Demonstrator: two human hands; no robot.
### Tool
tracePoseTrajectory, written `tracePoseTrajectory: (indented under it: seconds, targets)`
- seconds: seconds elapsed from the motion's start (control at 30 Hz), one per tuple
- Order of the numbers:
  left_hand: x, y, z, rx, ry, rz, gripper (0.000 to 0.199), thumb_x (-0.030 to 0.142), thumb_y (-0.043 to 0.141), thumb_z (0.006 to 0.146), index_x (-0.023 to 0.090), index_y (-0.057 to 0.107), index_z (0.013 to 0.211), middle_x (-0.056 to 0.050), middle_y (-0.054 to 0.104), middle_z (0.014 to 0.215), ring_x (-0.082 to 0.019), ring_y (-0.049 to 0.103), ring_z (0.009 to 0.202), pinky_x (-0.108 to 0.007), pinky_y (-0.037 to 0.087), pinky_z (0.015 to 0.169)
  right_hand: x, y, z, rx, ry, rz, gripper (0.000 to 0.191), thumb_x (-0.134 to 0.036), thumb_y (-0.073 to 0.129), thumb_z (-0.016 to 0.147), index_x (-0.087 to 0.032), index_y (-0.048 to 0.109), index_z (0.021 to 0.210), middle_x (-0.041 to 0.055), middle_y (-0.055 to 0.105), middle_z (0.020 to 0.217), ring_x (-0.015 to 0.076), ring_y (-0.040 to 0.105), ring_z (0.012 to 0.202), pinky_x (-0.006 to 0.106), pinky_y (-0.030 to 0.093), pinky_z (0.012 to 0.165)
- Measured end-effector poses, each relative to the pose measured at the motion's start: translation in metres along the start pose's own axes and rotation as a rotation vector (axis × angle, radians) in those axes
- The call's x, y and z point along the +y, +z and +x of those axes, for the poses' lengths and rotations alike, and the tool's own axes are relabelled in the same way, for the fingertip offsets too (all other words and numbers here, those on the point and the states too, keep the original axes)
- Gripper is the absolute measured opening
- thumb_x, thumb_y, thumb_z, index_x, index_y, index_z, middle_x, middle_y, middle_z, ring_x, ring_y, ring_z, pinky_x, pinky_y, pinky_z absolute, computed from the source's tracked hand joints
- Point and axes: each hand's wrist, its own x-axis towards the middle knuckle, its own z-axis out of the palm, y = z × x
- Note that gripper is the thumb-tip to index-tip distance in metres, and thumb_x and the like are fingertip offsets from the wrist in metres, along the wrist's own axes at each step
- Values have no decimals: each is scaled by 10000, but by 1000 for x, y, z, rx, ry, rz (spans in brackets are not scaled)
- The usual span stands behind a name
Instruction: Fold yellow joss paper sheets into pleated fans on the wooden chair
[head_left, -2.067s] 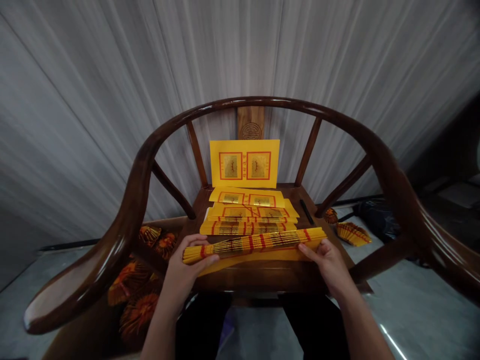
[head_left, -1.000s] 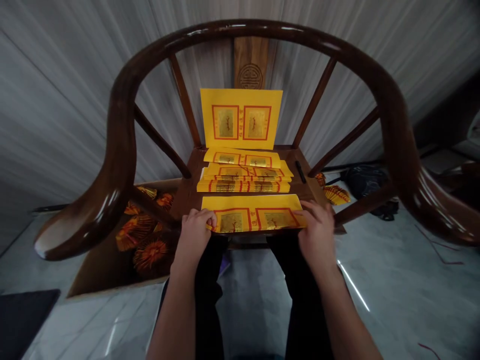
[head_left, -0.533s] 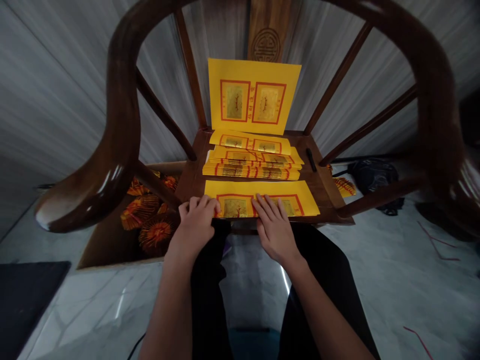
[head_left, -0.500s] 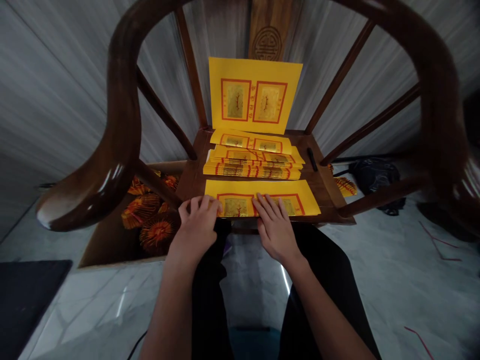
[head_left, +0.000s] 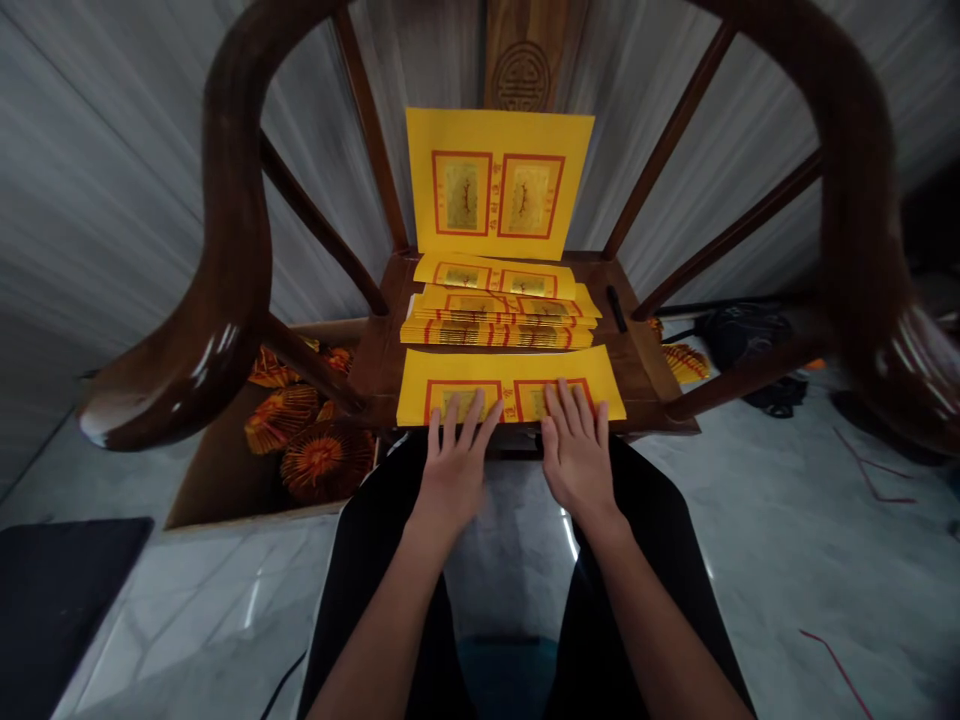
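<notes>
- Head view: a yellow sheet (head_left: 510, 367) lay across the chair seat (head_left: 377, 372) just below the centre of the frame, its near edge along the seat's front and cutting across two red-bordered squares.
- That edge looked like a fold; whether paper lay doubled beneath it could not be told.
- The left hand (head_left: 454, 475) was flat, its fingers spread over the sheet's lower left part, gripping nothing.
- The right hand (head_left: 579, 460) was also flat, its fingers somewhat closer together over the right-hand square, likewise gripping nothing; how hard either one pressed did not show.
- Good handling, in my judgement, called for even pressure from both hands, worked outward from the middle, so the edge stayed straight and the paper did not skew.
- Both corners deserved a check against the seat's front, since a crooked crease would probably have carried into later ones.
- The pleated stack (head_left: 495, 333), near the sheet on its far side at mid-frame, offered a gauge for strip width.
- Light palms seemed wise over the gold patches, which looked liable to scuff.
- The black pen (head_left: 616, 308), right of the stack, was well placed out of the way.
</notes>
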Motion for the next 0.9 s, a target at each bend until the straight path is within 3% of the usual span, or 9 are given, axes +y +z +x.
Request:
tracePoseTrajectory:
  seconds: [0.13,0.3,0.4,0.53,0.63,0.73,0.83,0.9]
  targets:
    - [-8,-1,-8,28,-46,18,1016,63,607,793,310,189,1686,-43,126,1778,-415,51,1627,-671,131,1300,16,4,-5,97,128,-33,585,-401,209,1116,-239,235,1678,76,296,1723,298,228,1611,677,92,1286]
    - [-22,-7,-22,42,-206,26,1011,37,613,784,361,247,1668,-67,121,1778,-455,48,1618,-741,141,1259,14,6,3,176,179,2,597,-398,245,1108,-166,308,1655,162,385,1674,353,292,1579,741,57,1255]
    - [-22,-9,-25,31,-247,26,1009,29,608,783,388,261,1660,-60,120,1779,-474,39,1614,-780,154,1229,7,2,12,195,110,47,582,-411,267,1110,-150,398,1613,159,457,1631,347,290,1581,743,19,1254]
    - [-17,-10,-22,29,-264,21,976,22,576,799,394,283,1653,-55,138,1777,-476,71,1613,-806,178,1202,3,-6,24,40,-103,42,550,-492,368,1095,-219,498,1554,86,449,1648,302,307,1580,665,-25,1292]
    - [-16,-16,-18,67,-286,25,833,51,553,855,377,401,1606,-72,283,1739,-469,171,1598,-819,160,1192,7,-10,27,-3,-167,20,521,-515,432,1076,-266,541,1520,66,498,1617,295,405,1529,658,-22,1296]
    - [-17,-27,-14,153,-272,24,587,117,514,949,337,548,1492,-90,524,1592,-398,367,1525,-767,102,1229,10,-12,21,-14,-226,6,613,-506,579,1010,-236,498,1554,97,453,1645,336,386,1535,671,43,1293]
    - [-19,-37,-13,208,-269,-15,422,122,472,984,289,645,1330,-89,684,1367,-328,558,1333,-671,202,1228,10,-18,8,24,-226,30,497,-310,636,975,-239,594,1465,74,564,1561,317,496,1445,623,150,1298]
    - [-18,-41,-13,238,-287,-36,359,93,473,969,261,685,1205,-83,724,1220,-305,615,1209,-611,279,1182,9,-27,3,57,-191,73,344,-174,580,978,-270,711,1281,30,714,1363,263,637,1246,570,227,1283]
